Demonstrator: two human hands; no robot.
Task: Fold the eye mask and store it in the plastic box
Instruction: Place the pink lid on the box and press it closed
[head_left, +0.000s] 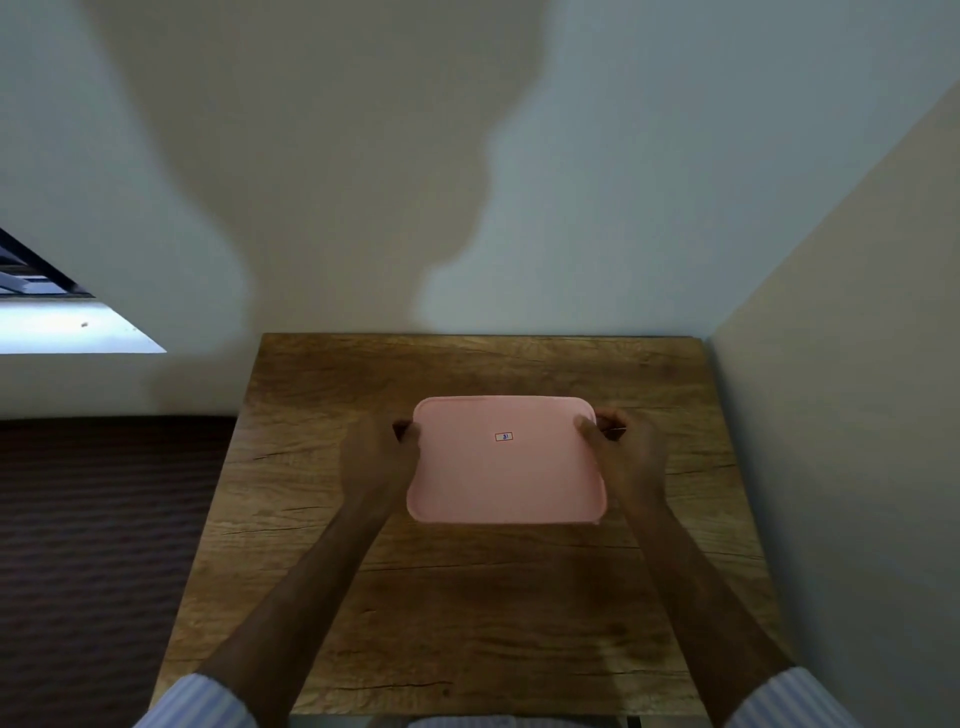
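The plastic box (506, 460) is sitting at the worktop (467, 597) centre, pink lid on, w/ a small sticker (504, 437) mid-lid. Both hands are gripping it: the left hand (382, 457) is clamping the 9 o'clock edge, the right hand (626, 449) the 3 o'clock edge, thumbs over the lid rim, other fingers curling under or behind, so the hands are well apart w/ the box between them.

Box is looking light and rigid, thin plastic; lid prob. flexing a bit and smooth, so slipping is possible. The short side edges, where the hands are now, seem the best hold; far corners prob. best for prying the lid.

Eye mask isn't showing anywhere; whether it's inside can't be told, as the lid is opaque. Box walls and fingertips are hidden, and the frame is dim and blurry. The sticker text is unreadable. Striped sleeves are getting cut off at 6 o'clock.
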